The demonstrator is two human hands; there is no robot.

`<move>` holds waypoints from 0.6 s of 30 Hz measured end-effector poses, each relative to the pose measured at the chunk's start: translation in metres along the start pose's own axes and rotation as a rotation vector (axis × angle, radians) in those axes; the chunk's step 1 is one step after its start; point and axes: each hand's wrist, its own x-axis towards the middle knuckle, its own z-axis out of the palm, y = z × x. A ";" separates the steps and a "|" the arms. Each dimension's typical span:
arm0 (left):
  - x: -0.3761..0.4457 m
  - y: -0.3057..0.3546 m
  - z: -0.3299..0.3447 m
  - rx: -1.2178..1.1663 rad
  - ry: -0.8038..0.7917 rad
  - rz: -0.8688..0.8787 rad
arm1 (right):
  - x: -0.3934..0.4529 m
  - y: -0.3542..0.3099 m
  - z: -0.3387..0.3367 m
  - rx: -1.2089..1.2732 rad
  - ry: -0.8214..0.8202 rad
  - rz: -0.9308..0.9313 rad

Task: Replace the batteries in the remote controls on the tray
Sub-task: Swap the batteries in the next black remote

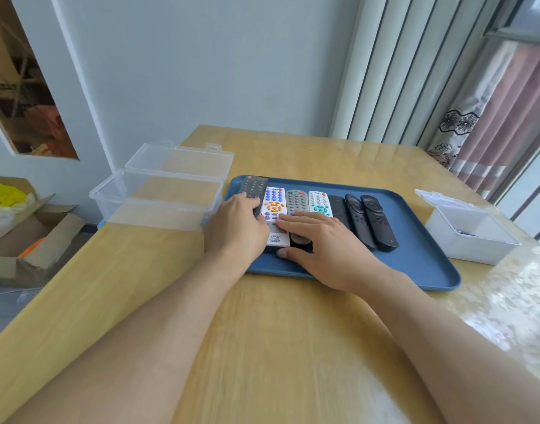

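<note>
A blue tray (415,264) on the wooden table holds a row of several remote controls. My left hand (236,231) curls its fingers over the near end of the black remote (254,186) at the far left of the row. That remote's far end reaches the tray's rim. My right hand (326,246) lies flat with straight fingers across the white remote with orange buttons (274,206) and the grey remote (296,201). Its thumb is at their near ends. A white remote with teal buttons (319,203) and three black remotes (375,221) lie untouched to the right.
An open clear plastic box (158,194) stands left of the tray. An open white box (470,237) with small dark items inside sits at the tray's right. A cardboard box (33,237) is on the floor to the left. Curtains hang at the right.
</note>
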 end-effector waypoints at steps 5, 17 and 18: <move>0.001 -0.002 0.006 0.066 -0.023 0.021 | 0.000 0.000 0.000 0.017 -0.003 0.004; 0.005 -0.007 0.015 0.099 -0.013 0.039 | -0.001 -0.002 0.001 -0.011 0.021 0.008; 0.005 -0.007 0.014 0.108 -0.015 0.041 | 0.000 -0.002 0.001 -0.026 0.028 0.002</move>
